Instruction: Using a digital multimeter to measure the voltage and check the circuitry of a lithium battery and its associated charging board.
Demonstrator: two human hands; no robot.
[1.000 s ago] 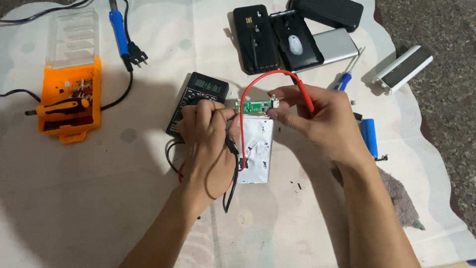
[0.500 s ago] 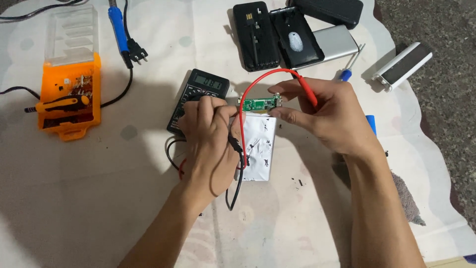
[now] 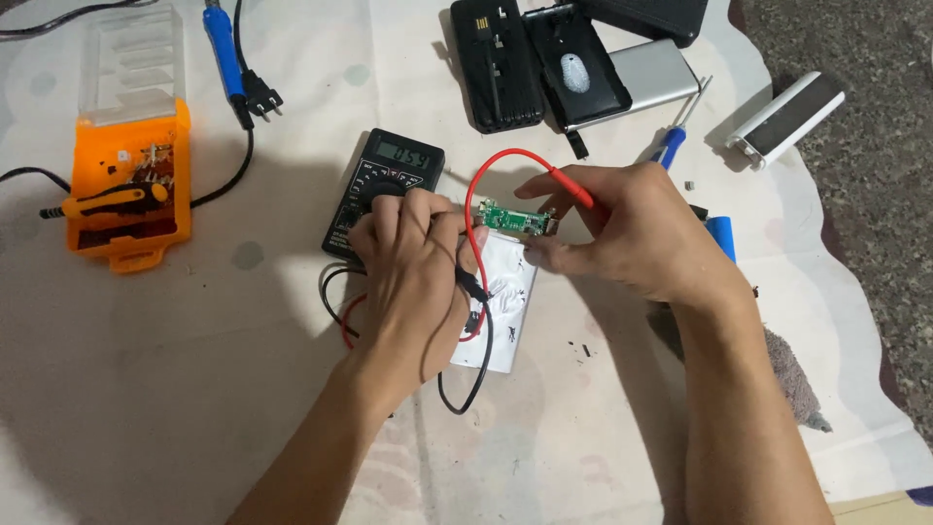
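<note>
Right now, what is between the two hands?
In the head view, a small green circuit board sits between the left hand and right hand, over a silvery flat battery pouch.

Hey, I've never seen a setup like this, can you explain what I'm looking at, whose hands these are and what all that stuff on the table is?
This is one view from a camera worn on a person's head, looking down at their own two bare hands over a cloth-covered table. The left hand holds a black probe, the right hand a red probe, both at a small green circuit board on a silvery flat pack. Behind sits a black multimeter. Around lie an orange tool case, a blue soldering iron, black casings and a blue cylindrical cell.
</note>
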